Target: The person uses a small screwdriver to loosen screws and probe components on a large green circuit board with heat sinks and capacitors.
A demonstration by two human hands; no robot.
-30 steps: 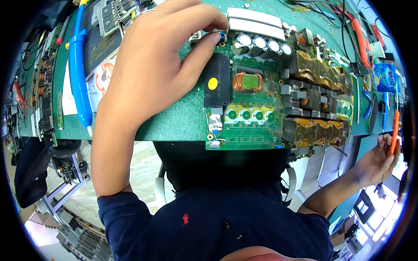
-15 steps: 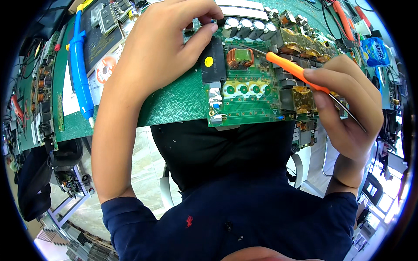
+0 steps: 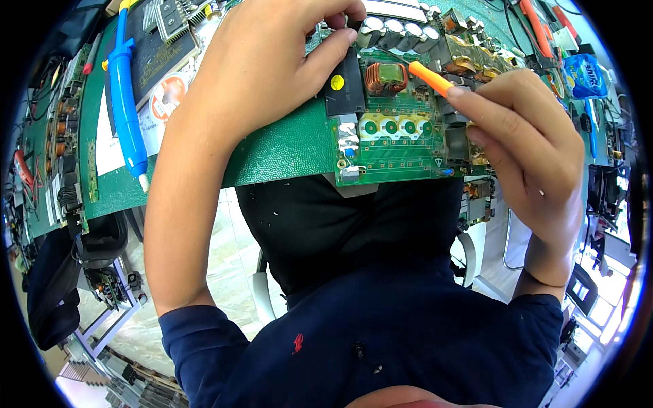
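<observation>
A green circuit board [image 3: 398, 155] lies at the bench's near edge and juts slightly over it. My left hand [image 3: 272, 71] grips its far left part, thumb and curled fingers closing at the top of a black block [image 3: 345, 85] with a yellow dot; the exact contact is partly hidden. My right hand [image 3: 534, 129] is closed on an orange-handled pick [image 3: 430, 78] with a thin metal shaft. Its tip points left, between the copper-wound coil [image 3: 386, 78] and a row of silver-topped capacitors [image 3: 401, 32]. Whether the tip touches the board, I cannot tell.
A blue desoldering pump [image 3: 125, 102] lies on the green mat [image 3: 279, 153] to the left, beside a paper sheet and a finned heatsink [image 3: 166, 20]. At the right are a blue packet [image 3: 585, 76] and red-orange tool handles [image 3: 536, 27]. Other boards line the far left.
The board has shifted right and slightly away from me along with my left hand. My right hand has moved up and left, covering more of the pick's handle.
</observation>
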